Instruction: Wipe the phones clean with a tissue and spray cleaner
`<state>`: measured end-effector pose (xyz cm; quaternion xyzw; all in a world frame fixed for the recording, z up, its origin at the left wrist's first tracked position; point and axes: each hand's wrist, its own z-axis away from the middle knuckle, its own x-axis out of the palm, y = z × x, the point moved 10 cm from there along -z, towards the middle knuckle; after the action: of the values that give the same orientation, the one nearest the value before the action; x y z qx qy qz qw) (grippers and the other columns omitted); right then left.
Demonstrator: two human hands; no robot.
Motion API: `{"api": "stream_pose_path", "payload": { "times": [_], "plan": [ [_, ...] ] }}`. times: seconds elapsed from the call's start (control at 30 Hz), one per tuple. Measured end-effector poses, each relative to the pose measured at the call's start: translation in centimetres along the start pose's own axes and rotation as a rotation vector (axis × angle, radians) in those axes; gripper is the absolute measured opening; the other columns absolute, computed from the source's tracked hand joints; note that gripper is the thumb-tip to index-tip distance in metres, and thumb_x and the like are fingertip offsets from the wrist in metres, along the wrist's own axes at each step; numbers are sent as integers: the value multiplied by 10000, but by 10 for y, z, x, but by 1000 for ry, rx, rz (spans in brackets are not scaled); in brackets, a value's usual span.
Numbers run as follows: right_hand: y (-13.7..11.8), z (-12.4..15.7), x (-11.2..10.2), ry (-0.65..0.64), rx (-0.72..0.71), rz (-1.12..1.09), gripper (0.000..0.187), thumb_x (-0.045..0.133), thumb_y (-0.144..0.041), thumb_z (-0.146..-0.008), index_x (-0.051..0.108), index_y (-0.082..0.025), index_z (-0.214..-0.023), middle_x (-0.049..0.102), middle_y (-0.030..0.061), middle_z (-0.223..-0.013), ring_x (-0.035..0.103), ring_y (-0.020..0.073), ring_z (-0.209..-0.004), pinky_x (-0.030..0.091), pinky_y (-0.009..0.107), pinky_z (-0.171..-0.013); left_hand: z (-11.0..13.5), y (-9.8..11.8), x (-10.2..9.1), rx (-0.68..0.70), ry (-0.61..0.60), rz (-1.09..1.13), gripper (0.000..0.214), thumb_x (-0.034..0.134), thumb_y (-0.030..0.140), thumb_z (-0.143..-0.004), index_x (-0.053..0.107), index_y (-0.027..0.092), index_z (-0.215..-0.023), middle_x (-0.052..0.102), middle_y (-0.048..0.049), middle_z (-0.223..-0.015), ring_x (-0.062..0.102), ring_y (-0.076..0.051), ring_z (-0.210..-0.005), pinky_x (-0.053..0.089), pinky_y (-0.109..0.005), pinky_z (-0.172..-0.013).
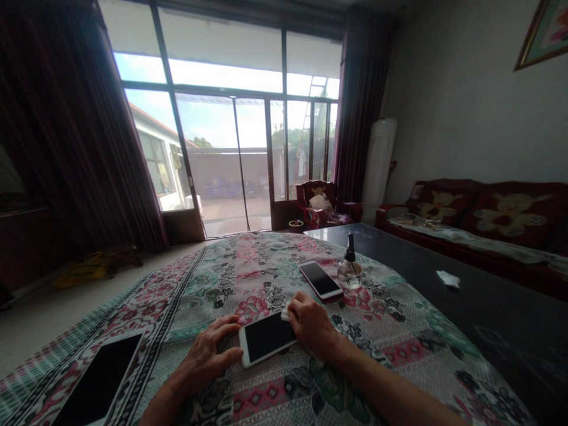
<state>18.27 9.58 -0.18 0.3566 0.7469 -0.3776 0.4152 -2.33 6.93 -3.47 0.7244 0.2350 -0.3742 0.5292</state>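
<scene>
A white-framed smartphone (268, 337) lies screen up on the flowered tablecloth, its screen dark. My left hand (208, 346) holds its left end, with the thumb at the near edge and the fingers at the far corner. At the right end, my right hand (310, 322) is closed on a small piece of white tissue (284, 315) and presses it against the phone. The right hand hides that end of the phone. Just beyond, a second white phone (320, 279) lies screen up beside a clear bottle (350, 274) with a black top.
A white-framed tablet (100, 378) lies at the left on the tablecloth (213, 260). To the right is a dark glossy table (412, 278) with a crumpled white tissue (448, 278). Farther off stand a red sofa (470, 207), an armchair (317, 201) and glass doors.
</scene>
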Motion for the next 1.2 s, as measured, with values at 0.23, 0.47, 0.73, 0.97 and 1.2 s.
{"api": "stream_pose_path", "payload": {
  "times": [0.23,0.47,0.73,0.97,1.2],
  "plan": [
    [-1,0,0,1,-1,1,167,470,-175,-881,609,-174,-787,587,57,-945,567,140,-843,409,219,-756,4,6,7,-86,-93,-154,776,730,495,-604,536,231,-1308,381,-85,-1474,282,-352,-1367,244,-472,-1114],
    [0,-3,-2,-14,-10,19,193,477,-186,-886,636,-183,-776,599,48,-953,565,138,-840,410,221,-759,-2,4,11,-84,-93,-190,747,680,511,-653,485,307,-1344,366,-40,-1482,195,-356,-1398,178,-522,-1121],
    [-24,-7,7,-87,-144,16,204,471,-173,-882,644,-180,-774,599,50,-944,552,149,-876,394,230,-768,-8,-10,12,-74,-76,-171,788,732,549,-589,524,308,-1310,374,-35,-1479,178,-355,-1403,178,-516,-1123],
    [-65,-18,21,-98,-299,45,182,487,-210,-868,649,-175,-793,599,51,-942,539,165,-864,385,260,-763,-7,-6,9,-100,-81,-138,783,743,507,-575,544,263,-1292,381,-60,-1475,175,-355,-1403,173,-515,-1126],
    [-99,-21,34,-81,-386,-33,207,488,-249,-876,683,-193,-836,610,49,-912,547,169,-856,392,266,-754,-9,-6,8,-131,-72,-116,723,760,411,-522,588,267,-1210,404,-54,-1462,192,-361,-1397,180,-497,-1126]
  ]
}}
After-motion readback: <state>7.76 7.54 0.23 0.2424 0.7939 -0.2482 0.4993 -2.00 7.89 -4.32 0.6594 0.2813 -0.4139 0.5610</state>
